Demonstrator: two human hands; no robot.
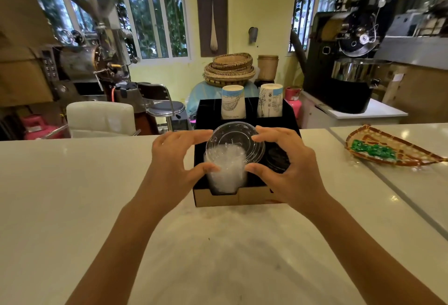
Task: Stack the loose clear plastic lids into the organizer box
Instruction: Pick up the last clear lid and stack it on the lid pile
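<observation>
A stack of clear plastic lids (230,157) stands tilted in the front left compartment of the black organizer box (228,199) on the white counter. My left hand (174,159) grips the stack's left side with thumb and fingers. On the right side, my right hand (283,161) holds the stack, fingers on its top lid and thumb lower down. A few dark lids (276,159) lie in the front right compartment, partly hidden by my right hand.
Two stacks of paper cups (233,102) (270,100) stand in the box's rear compartments. A woven tray (392,152) with green packets lies on the counter (72,195) to the right. Beyond the counter are chairs, roasting machines and baskets.
</observation>
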